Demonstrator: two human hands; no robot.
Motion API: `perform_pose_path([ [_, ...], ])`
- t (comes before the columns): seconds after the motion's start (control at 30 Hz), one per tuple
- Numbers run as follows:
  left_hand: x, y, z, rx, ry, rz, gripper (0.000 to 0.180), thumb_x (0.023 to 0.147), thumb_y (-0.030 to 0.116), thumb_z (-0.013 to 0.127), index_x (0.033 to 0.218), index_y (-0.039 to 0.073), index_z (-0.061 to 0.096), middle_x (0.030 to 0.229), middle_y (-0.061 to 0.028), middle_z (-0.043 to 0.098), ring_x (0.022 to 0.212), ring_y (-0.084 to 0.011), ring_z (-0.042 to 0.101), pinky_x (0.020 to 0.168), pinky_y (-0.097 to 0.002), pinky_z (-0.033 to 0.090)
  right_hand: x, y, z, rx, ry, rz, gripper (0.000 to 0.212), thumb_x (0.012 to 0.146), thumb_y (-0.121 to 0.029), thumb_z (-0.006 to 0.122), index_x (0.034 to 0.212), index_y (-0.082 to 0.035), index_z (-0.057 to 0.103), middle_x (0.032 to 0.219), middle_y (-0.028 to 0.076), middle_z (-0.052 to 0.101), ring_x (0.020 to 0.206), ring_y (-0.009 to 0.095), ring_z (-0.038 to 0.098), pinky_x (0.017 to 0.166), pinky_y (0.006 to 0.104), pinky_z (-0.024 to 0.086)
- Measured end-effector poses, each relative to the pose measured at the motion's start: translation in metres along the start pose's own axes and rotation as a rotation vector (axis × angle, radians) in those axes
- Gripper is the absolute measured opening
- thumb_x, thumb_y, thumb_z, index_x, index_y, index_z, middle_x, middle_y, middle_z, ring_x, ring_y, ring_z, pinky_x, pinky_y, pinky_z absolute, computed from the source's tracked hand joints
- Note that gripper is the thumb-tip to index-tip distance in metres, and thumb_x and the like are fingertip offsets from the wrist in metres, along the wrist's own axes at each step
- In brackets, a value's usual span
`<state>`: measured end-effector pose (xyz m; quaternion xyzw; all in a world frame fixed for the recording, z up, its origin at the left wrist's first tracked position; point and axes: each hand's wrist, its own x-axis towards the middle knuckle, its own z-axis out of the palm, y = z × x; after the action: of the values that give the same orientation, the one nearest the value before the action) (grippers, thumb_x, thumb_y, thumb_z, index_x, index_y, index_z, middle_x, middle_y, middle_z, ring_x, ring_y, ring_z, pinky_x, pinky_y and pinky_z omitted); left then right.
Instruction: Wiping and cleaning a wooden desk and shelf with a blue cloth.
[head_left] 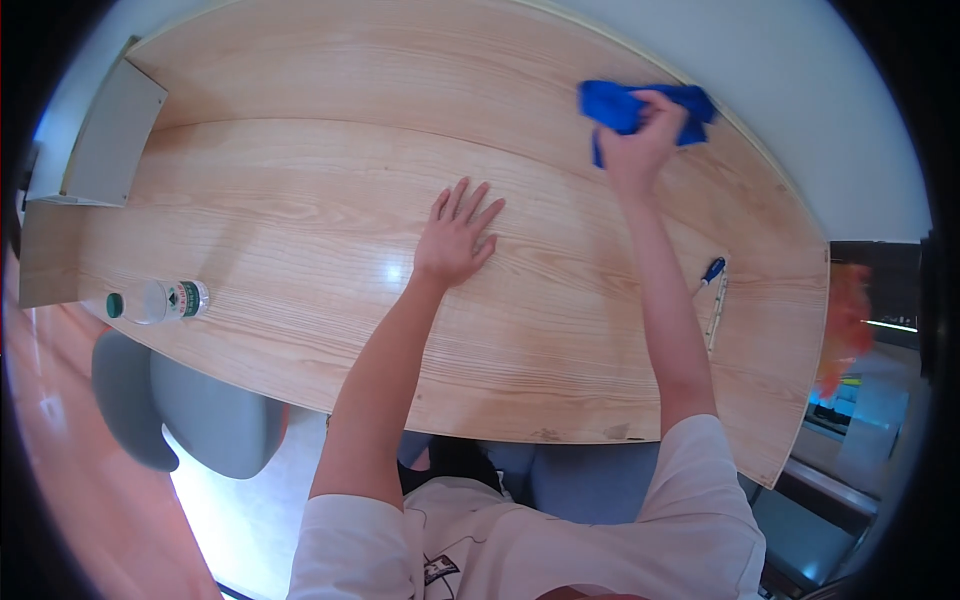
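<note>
My right hand [645, 148] grips a blue cloth [612, 106] at the far right. The cloth is bunched under my fingers and pressed to the upright wooden back panel [440, 65], near its top edge. My left hand [455, 240] lies flat on the light wooden tabletop [300, 250], near the middle, with its fingers spread and nothing in it. Part of the cloth is hidden behind my right hand.
On the right of the tabletop lie a screwdriver with a blue handle [713, 269] and a thin pale strip [717, 312]. A clear bottle with a green cap [165, 301] stands near the left front edge. A grey chair [215, 410] sits below; a white box-like unit [110, 135] is at far left.
</note>
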<state>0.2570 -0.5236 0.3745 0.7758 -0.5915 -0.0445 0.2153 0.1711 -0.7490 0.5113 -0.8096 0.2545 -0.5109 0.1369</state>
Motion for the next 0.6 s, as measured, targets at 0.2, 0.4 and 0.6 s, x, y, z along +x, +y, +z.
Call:
perform_pose_path([
  [0.2, 0.008, 0.007, -0.005, 0.011, 0.002, 0.02, 0.052, 0.092, 0.037, 0.045, 0.142, 0.025, 0.037, 0.151, -0.0056, 0.028, 0.141, -0.0306, 0.017, 0.115, -0.0454, 0.014, -0.097, 0.046, 0.045, -0.145, -0.299, -0.169, 0.038, 0.06, 0.0, 0.067, 0.095, -0.012, 0.056, 0.094, 0.011, 0.052, 0.089, 0.033, 0.051, 0.079, 0.0407, 0.044],
  [0.4, 0.007, 0.006, -0.005, 0.04, -0.059, -0.004, 0.053, 0.093, 0.038, 0.044, 0.143, 0.024, 0.034, 0.152, -0.0054, 0.026, 0.142, -0.0294, 0.015, 0.115, -0.0452, 0.014, -0.1, 0.1, -0.022, -0.341, -0.328, -0.106, 0.037, 0.06, 0.002, 0.065, 0.093, -0.013, 0.057, 0.09, 0.011, 0.052, 0.088, 0.032, 0.052, 0.079, 0.0431, 0.044],
  [0.6, 0.005, 0.005, -0.002, 0.03, -0.066, -0.006, 0.054, 0.093, 0.039, 0.043, 0.144, 0.025, 0.033, 0.153, -0.0047, 0.023, 0.143, -0.0288, 0.013, 0.116, -0.0448, 0.013, -0.037, 0.064, -0.027, -0.297, 0.022, -0.124, 0.035, 0.063, -0.006, 0.072, 0.093, -0.007, 0.053, 0.083, 0.01, 0.047, 0.077, 0.027, 0.047, 0.066, 0.0392, 0.039],
])
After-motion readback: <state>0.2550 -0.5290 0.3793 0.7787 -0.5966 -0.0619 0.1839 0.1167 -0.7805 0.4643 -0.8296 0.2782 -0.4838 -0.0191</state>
